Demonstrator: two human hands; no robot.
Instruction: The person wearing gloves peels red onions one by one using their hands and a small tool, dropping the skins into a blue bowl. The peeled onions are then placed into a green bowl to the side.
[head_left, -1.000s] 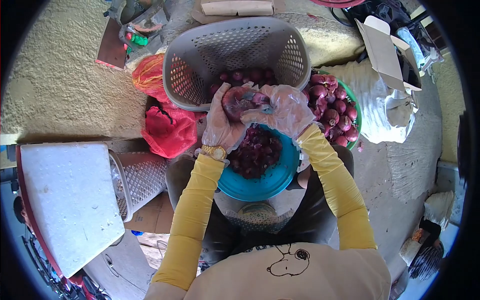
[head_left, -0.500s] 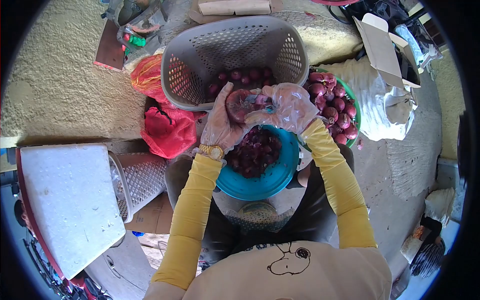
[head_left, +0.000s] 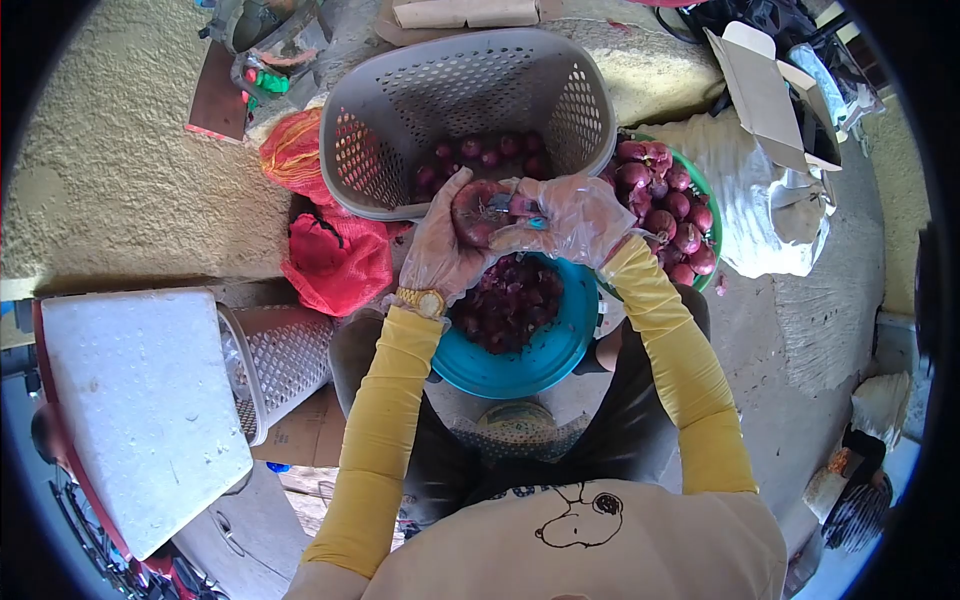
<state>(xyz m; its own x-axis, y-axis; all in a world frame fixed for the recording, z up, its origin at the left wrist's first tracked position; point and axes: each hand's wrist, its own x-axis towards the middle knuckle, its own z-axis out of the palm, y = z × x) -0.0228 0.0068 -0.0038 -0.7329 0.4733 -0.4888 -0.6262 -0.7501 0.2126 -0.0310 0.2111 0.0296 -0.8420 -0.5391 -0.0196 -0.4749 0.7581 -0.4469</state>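
Note:
My left hand [head_left: 438,242], in a clear plastic glove, is wrapped round a large red onion [head_left: 474,225] with its roots showing. My right hand [head_left: 582,212], gloved too, is closed on a small knife [head_left: 536,223] with a teal part and a greyish blade, held against the onion's right side. Its fingers hide most of the handle. Below both hands is a blue basin [head_left: 520,377] holding dark onion skins [head_left: 505,315]. Just beyond them, a grey perforated basket [head_left: 470,85] has several red onions [head_left: 508,146] at its bottom.
A green basin [head_left: 716,215] full of red onions stands at the right, beside a white sack [head_left: 755,220]. Red mesh bags [head_left: 345,265] lie left of the basket. A white foam board [head_left: 140,400] and a tipped light basket [head_left: 290,355] are at the left.
My right hand has shifted slightly with the small knife, and more of the greyish blade shows against the onion. My left hand keeps its hold, moving very little.

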